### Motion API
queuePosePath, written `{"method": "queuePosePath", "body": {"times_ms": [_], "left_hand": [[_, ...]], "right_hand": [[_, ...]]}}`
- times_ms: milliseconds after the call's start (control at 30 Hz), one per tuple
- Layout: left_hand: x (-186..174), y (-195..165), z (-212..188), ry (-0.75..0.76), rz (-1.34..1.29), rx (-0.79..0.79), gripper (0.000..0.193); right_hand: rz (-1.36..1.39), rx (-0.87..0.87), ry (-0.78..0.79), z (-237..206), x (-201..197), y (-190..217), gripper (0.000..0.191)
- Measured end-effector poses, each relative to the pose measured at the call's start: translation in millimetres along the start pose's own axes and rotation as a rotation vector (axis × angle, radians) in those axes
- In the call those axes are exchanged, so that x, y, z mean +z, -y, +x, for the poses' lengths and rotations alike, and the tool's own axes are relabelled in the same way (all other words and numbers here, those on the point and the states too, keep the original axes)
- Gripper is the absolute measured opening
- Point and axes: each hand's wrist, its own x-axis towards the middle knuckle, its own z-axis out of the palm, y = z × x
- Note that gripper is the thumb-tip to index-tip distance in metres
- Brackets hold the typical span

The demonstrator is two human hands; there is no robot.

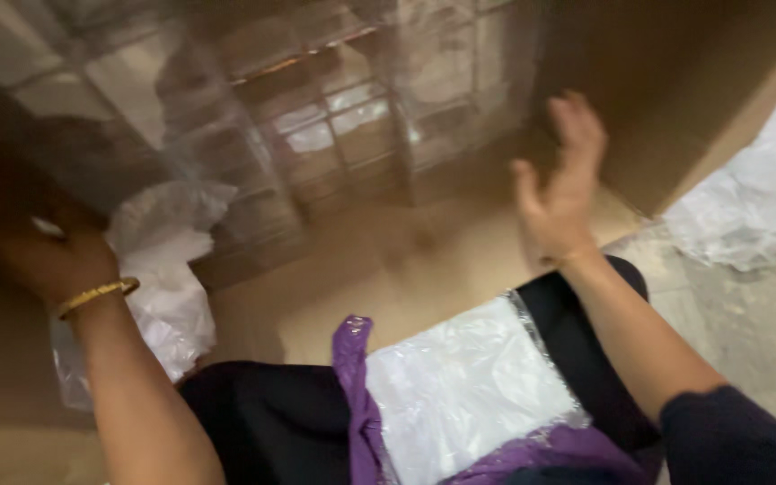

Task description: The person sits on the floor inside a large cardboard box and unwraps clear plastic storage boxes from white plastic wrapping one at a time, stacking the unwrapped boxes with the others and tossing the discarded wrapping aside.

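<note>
I am gripping a crumpled clear plastic bag (168, 269) in my left hand (51, 260) while my right hand (557, 184) is hovering wide open; a flat clear-wrapped white packet (469, 386) is lying on my lap, untouched.

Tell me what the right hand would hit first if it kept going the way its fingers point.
Probably the brown cardboard wall just beyond the right hand; the fingers point up toward it, though blur leaves depth unclear.

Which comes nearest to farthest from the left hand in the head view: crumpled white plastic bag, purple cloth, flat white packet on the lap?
From the left hand:
1. Crumpled white plastic bag, touching it, just to its right.
2. Purple cloth, centre, on the lap.
3. Flat white packet, right of the cloth.
</note>
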Motion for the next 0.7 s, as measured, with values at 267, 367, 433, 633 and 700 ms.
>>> {"method": "queuePosePath", "body": {"times_ms": [267,367,433,633,700], "left_hand": [[-50.4,39.6,114.0,0.111,-0.169,0.064,0.04],[-58.8,46.1,124.5,0.076,0.045,0.279,0.04],[-59.5,51.2,127.7,0.066,0.118,0.274,0.038],[-50.8,57.6,145.1,0.146,0.581,0.208,0.029],[-52.2,53.8,156.0,0.163,0.666,0.224,0.03]], "right_hand": [[0.263,-0.329,0.229,124.6,214.5,187.8,0.085],[0.108,-0.38,0.18,146.9,275.2,230.9,0.093],[0.227,-0.362,0.215,150.6,293.9,241.7,0.1],[0.283,-0.139,0.141,162.8,296.9,232.2,0.067],[0.309,0.01,0.216,182.5,300.3,228.6,0.044]]}}
